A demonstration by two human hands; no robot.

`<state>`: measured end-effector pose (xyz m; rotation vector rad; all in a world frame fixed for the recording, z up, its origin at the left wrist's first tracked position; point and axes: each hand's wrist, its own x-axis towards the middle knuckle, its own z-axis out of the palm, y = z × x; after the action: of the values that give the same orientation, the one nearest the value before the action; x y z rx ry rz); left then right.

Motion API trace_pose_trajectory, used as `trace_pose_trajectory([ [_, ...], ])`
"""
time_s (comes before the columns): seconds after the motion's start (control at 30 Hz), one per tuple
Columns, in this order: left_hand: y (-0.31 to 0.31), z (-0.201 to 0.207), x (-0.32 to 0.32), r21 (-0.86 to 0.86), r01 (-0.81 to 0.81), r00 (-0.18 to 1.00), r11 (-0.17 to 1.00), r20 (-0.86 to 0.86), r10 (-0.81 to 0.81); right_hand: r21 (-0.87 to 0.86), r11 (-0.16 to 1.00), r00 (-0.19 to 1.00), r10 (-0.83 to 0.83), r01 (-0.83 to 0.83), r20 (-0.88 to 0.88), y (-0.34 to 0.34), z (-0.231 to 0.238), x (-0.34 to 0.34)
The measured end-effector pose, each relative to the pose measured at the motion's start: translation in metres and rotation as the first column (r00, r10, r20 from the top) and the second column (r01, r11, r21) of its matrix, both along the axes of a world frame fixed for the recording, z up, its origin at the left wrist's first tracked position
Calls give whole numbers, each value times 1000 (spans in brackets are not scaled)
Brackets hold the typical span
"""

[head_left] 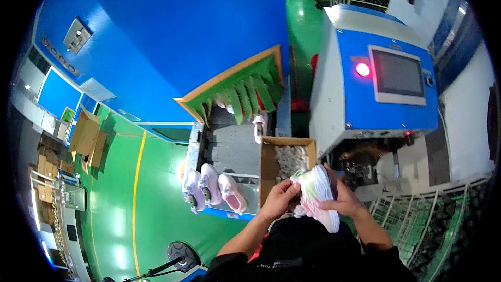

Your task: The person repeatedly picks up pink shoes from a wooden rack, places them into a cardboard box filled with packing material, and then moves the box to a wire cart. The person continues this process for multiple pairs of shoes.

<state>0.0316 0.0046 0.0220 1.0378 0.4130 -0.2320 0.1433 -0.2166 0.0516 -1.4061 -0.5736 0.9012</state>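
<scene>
A white sneaker [316, 194] with green and pink tints is held tilted in front of my body, its white sole turned to the right. My left hand [281, 198] pinches it at the upper, near the laces. Wrapped round the sole side is my right hand [342, 196], thumb across the shoe. A small white bit [299, 211] shows below my left fingers; I cannot tell what it is. Just beyond the hands stands a cardboard box [267, 169] with many small white pieces [291, 161] inside.
Several pale sneakers [210, 184] stand at the near end of a dark conveyor [229, 149]. Another sneaker [259, 127] is by the green strip curtain [250, 94] of a big blue machine [209, 26]. To the right are a blue-and-white machine with a screen [399, 73] and a wire rack [409, 219].
</scene>
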Motion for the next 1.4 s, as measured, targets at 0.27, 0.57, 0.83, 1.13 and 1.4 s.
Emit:
trace_pose_trajectory([
  [0.27,-142,-53,44,46,-314,948,948,-32,315,69,783,693,-501,618,-519,-108,-41,-32],
  [0.57,-180,-65,35,386,380,876,841,142,-461,-161,598,594,-801,785,-75,-176,-31,14],
  [0.83,-204,-175,70,-81,367,929,927,84,-361,-758,310,790,34,574,612,-107,-34,65],
  [1.13,-124,-133,48,205,438,899,875,-82,-431,-671,280,676,94,687,731,-89,-69,68],
  [1.4,-28,-100,31,696,246,945,675,-328,-6,-403,368,395,101,838,913,-89,-82,61],
])
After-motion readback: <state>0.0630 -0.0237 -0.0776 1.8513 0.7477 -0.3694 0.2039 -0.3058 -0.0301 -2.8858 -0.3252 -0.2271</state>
